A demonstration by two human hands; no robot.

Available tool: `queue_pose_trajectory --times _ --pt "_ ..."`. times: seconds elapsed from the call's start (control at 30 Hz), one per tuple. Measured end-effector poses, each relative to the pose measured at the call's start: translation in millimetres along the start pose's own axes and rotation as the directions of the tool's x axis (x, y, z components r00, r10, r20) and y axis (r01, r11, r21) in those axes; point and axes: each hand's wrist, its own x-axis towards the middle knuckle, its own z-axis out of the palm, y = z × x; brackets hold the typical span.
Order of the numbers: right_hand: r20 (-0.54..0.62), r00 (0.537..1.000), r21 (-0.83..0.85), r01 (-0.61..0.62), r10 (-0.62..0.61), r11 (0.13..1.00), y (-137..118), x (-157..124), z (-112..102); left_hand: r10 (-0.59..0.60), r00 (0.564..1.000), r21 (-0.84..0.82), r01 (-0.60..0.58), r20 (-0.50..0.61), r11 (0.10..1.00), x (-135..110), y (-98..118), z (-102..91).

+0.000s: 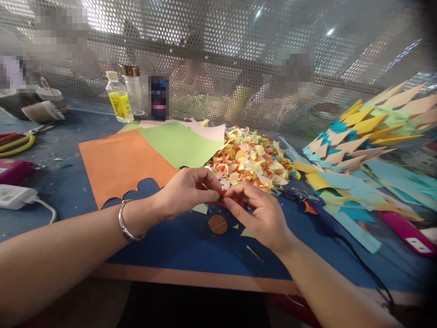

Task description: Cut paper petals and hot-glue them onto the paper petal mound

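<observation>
Thumb and fingers of my left hand (194, 191) pinch one side of a small red-orange paper piece (223, 199), with a bit of green at its middle. On its other side, my right hand (257, 214) pinches the same piece. Just below lies a round wooden disc (217, 224), and a thin blue brush-like stick (247, 246) lies slanted beside it. Behind my hands rises a heap of small folded paper pieces (252, 157) in orange, yellow, pink and green. My fingers partly hide the held piece.
Orange paper (123, 159) with scalloped cut-outs and green paper (180, 143) lie left of the heap. A glue gun (317, 209) with a black cord and a spiky paper construction (362, 132) are at right. Bottle (119, 102), phone (159, 98) and scissors (20, 143) stand or lie farther back.
</observation>
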Motion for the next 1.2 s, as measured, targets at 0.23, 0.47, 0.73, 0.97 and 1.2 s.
queue_pose_trajectory --times 0.23,0.47,0.73,0.97,1.2 --pt "0.037 0.999 0.049 -0.028 0.027 0.998 0.0 -2.0 -0.7 -0.028 1.0 -0.02 0.028 -0.005 0.999 2.0 -4.8 1.8" --pt "0.016 0.999 0.056 -0.042 0.041 0.998 -0.2 0.9 -0.5 -0.026 0.999 0.01 0.027 -0.043 1.0 1.7 -3.7 -0.3" --pt "-0.032 0.999 -0.05 -0.021 0.019 0.999 -1.2 0.8 -0.8 0.048 0.998 0.003 -0.048 -0.036 0.999 1.6 -4.1 -0.1" --pt "-0.046 0.998 -0.151 0.034 -0.041 0.988 1.4 0.3 -3.1 0.123 0.992 0.019 -0.123 0.013 0.992 0.1 -2.5 1.2" --pt "-0.047 0.996 -0.195 0.065 -0.076 0.979 0.9 0.2 -3.2 0.098 0.995 -0.037 -0.098 0.009 0.994 -1.3 -1.5 2.8"
